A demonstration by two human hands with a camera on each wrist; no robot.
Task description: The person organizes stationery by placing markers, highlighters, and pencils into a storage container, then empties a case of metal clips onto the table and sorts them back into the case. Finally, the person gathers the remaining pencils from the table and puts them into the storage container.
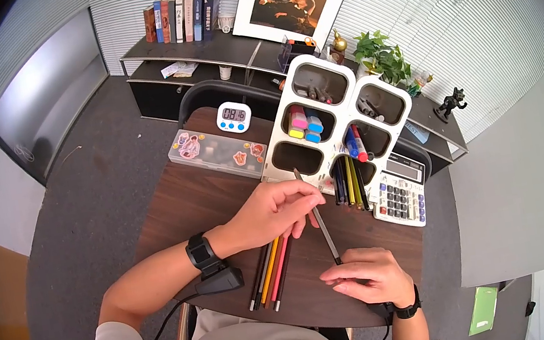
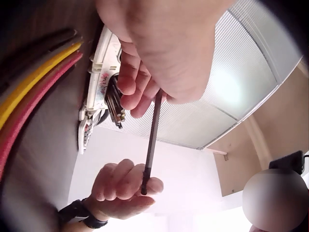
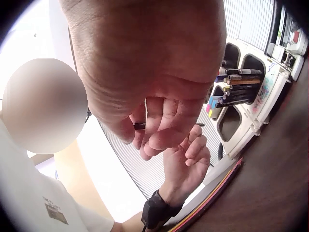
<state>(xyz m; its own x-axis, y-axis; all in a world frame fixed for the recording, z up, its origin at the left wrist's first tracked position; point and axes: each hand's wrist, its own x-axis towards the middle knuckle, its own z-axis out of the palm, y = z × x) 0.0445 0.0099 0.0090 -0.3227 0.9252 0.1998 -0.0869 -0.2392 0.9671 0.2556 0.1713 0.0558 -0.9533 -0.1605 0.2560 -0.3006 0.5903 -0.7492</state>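
A slim grey pencil with a dark end slants between my two hands above the table. My left hand pinches it along its upper part between thumb and fingers. At its dark lower end, my right hand holds it between thumb and curled fingers, as the left wrist view also shows. The pencil runs straight from one hand to the other there. Below my left hand, several colored pencils lie side by side on the table, among them a yellow pencil and a pinkish-red pencil.
A white desk organizer holds highlighters, markers and a bunch of pencils. To its left are a sticker-covered pencil case and a digital timer. A calculator leans at its right. Behind stands a shelf with books.
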